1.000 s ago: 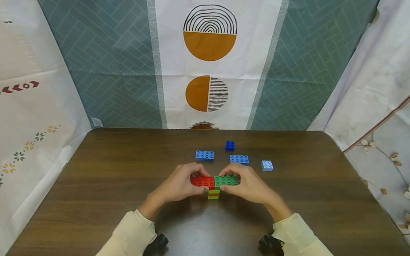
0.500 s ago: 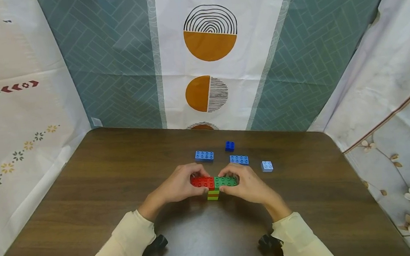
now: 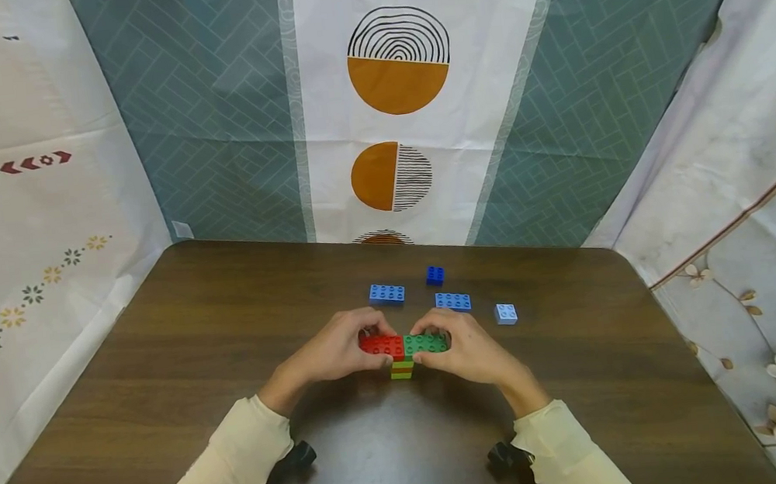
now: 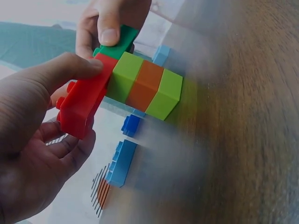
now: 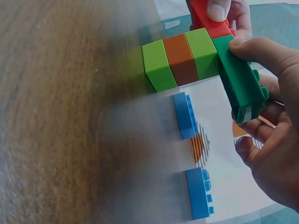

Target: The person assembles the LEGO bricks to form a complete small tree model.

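A small tower of toy building bricks stands on the table: a lime green brick (image 4: 167, 94), an orange-brown brick (image 4: 145, 86) above it and another lime green brick (image 4: 125, 77) on top. Across its top lie a long red brick (image 3: 382, 347) on the left and a long green brick (image 3: 425, 343) on the right, end to end. My left hand (image 3: 343, 346) pinches the red brick between thumb and fingers. On the other side my right hand (image 3: 467, 346) holds the green brick the same way. Both long bricks overhang the tower.
Behind the hands lie a blue eight-stud brick (image 3: 387, 294), a second one (image 3: 453, 301), a small dark blue brick (image 3: 436, 275) and a small light blue brick (image 3: 505, 313). The wooden table (image 3: 224, 289) meets hanging cloths at its back and sides.
Both hands keep their grip on the red and green bricks. The bricks and hands appear shifted very slightly to the left; the blue bricks stay where they were.
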Action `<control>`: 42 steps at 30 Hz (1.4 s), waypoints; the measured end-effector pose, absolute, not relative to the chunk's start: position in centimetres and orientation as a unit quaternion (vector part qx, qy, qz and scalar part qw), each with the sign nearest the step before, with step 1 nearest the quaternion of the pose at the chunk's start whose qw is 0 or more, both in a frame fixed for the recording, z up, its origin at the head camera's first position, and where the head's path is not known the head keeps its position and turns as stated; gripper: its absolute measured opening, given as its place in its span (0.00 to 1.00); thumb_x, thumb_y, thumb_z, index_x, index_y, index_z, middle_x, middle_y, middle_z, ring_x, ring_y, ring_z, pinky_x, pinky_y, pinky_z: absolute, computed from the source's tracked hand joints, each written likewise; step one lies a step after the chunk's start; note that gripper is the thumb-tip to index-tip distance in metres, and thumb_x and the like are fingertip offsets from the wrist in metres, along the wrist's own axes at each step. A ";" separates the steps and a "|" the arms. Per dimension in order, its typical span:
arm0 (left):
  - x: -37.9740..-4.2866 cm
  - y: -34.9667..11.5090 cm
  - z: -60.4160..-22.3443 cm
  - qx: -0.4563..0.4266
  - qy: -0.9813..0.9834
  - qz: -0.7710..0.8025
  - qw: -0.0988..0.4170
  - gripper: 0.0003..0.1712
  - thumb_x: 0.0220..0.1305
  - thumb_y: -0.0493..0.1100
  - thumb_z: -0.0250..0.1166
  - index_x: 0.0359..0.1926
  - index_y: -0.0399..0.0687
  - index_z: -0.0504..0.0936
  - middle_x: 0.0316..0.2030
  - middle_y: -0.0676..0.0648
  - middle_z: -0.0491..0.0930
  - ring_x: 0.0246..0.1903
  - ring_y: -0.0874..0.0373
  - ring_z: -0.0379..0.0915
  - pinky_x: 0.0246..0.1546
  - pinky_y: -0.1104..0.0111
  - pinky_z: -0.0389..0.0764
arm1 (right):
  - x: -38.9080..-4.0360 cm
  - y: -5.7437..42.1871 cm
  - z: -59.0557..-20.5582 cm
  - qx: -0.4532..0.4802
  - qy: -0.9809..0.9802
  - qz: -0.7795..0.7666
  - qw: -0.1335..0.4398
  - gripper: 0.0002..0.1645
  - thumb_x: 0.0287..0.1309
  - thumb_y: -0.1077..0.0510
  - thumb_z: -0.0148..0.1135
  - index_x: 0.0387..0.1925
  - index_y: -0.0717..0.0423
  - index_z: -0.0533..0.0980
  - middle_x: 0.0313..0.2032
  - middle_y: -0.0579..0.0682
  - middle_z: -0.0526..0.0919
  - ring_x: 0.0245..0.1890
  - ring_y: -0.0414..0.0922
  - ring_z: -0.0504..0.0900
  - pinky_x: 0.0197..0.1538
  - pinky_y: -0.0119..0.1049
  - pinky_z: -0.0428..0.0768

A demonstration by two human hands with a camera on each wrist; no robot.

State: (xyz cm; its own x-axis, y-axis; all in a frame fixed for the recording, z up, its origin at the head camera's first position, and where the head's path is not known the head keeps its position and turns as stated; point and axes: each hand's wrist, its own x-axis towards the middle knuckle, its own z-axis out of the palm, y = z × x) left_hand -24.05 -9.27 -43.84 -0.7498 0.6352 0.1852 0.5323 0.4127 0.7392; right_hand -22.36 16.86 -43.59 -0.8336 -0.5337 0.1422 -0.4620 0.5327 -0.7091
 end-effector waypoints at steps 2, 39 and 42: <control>-24.1 -9.2 -43.9 0.346 0.840 0.413 0.064 0.14 0.57 0.42 0.76 0.44 0.54 0.85 0.38 0.55 0.83 0.35 0.60 0.74 0.34 0.72 0.78 | -22.3 16.9 -43.6 -0.283 0.876 -0.389 0.042 0.16 0.59 0.51 0.75 0.48 0.46 0.82 0.42 0.42 0.84 0.41 0.42 0.78 0.45 0.34 0.80; -23.5 -9.3 -43.6 0.323 0.847 0.414 0.083 0.15 0.59 0.43 0.75 0.47 0.56 0.84 0.42 0.55 0.82 0.40 0.58 0.74 0.38 0.71 0.80 | -28.7 23.0 -44.6 -0.156 0.890 -0.427 0.032 0.23 0.62 0.56 0.73 0.56 0.60 0.81 0.52 0.58 0.86 0.52 0.55 0.83 0.58 0.52 0.82; -23.5 -9.4 -43.6 0.321 0.847 0.416 0.083 0.15 0.58 0.43 0.75 0.47 0.56 0.84 0.42 0.55 0.82 0.40 0.58 0.74 0.38 0.71 0.81 | -29.3 23.2 -44.8 -0.138 0.898 -0.415 0.034 0.24 0.62 0.56 0.72 0.57 0.61 0.80 0.53 0.59 0.85 0.52 0.56 0.84 0.58 0.52 0.82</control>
